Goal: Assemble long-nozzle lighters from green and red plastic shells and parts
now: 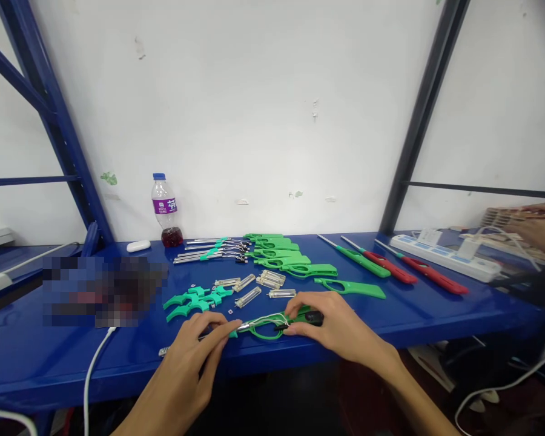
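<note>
Near the front edge of the blue table, my left hand (200,351) is closed around the metal tube (244,327) of a lighter, its silver end showing past the fingertips. My right hand (333,321) pinches a black igniter piece (315,317) at a green lighter handle half (266,336). A thin white wire (267,317) runs between the tube and the black piece, over the handle's loop. Just beyond my hands lie several clear fuel tanks (248,297) and several teal triggers (193,302). The fingers partly hide the handle.
Several green handle halves (281,261) and metal tubes with wires (200,257) lie farther back. Finished-looking green (366,261) and red lighters (436,274) rest at right, before a white power strip (445,257). A drink bottle (165,212) stands at back left. Another person's hand (538,233) shows far right.
</note>
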`<state>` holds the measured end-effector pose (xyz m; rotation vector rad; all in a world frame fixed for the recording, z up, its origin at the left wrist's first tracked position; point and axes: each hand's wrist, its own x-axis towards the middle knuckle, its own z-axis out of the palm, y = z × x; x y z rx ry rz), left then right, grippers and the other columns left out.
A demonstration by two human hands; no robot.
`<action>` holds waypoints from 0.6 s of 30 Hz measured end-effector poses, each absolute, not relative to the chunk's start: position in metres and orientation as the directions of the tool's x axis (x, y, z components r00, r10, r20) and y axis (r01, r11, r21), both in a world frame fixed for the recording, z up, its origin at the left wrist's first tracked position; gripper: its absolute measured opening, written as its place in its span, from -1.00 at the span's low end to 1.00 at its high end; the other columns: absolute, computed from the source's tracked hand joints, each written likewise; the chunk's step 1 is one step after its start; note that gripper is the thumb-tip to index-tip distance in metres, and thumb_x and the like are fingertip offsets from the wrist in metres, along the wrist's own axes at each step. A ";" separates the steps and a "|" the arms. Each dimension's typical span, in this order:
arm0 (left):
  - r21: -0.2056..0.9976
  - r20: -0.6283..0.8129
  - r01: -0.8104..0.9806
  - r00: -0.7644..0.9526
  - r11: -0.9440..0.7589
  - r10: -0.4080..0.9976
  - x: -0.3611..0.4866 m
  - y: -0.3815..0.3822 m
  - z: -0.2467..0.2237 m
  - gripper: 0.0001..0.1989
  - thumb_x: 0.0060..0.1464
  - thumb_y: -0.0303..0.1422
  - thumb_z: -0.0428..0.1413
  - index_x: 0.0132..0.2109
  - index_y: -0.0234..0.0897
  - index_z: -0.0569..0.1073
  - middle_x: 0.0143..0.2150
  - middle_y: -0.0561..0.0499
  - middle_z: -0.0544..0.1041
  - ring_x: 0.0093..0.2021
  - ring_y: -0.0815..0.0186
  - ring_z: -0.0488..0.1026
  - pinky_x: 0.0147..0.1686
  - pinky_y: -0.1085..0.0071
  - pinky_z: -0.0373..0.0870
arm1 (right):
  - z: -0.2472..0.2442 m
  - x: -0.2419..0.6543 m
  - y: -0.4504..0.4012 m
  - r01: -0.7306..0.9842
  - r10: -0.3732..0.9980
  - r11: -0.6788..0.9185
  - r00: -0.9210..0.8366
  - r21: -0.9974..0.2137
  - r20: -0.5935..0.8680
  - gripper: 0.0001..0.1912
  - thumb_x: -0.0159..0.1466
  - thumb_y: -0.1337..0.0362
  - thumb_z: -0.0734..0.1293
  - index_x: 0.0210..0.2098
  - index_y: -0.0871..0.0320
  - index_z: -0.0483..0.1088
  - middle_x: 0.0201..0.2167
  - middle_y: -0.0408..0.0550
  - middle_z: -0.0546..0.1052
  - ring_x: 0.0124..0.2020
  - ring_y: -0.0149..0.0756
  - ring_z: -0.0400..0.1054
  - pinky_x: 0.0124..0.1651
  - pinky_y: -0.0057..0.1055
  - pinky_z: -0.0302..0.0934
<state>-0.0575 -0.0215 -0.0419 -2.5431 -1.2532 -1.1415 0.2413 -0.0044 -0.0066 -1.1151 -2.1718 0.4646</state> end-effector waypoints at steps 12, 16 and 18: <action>0.227 0.530 0.794 0.384 -0.563 0.756 -0.073 0.008 0.020 -0.66 0.37 -0.18 -0.03 0.08 -0.03 0.59 0.01 -0.03 0.64 0.04 0.06 0.53 0.06 0.14 0.46 | -0.011 0.238 -0.005 0.566 0.835 0.551 -0.379 -0.614 0.400 -0.76 0.36 -0.01 0.45 -0.26 0.00 0.59 -0.24 -0.23 0.66 -0.21 -0.28 0.52 -0.15 -0.41 0.21; 0.235 0.330 0.854 0.380 -0.465 0.864 -0.085 0.043 0.040 -0.63 0.23 -0.19 0.07 0.13 -0.05 0.57 -0.03 -0.04 0.65 0.00 0.03 0.54 -0.01 0.19 0.45 | -0.012 0.239 -0.005 0.550 0.821 0.571 -0.390 -0.610 0.417 -0.77 0.34 0.00 0.47 -0.24 0.00 0.62 -0.23 -0.20 0.66 -0.19 -0.27 0.53 -0.11 -0.41 0.24; 0.239 0.309 0.863 0.367 -0.445 0.877 -0.089 0.052 0.037 -0.59 0.18 -0.25 0.08 0.14 -0.07 0.57 -0.10 -0.05 0.65 -0.06 0.05 0.55 -0.06 0.23 0.44 | -0.012 0.239 -0.005 0.542 0.810 0.586 -0.396 -0.602 0.432 -0.77 0.34 0.00 0.46 -0.22 0.01 0.63 -0.21 -0.17 0.66 -0.17 -0.25 0.53 -0.07 -0.39 0.25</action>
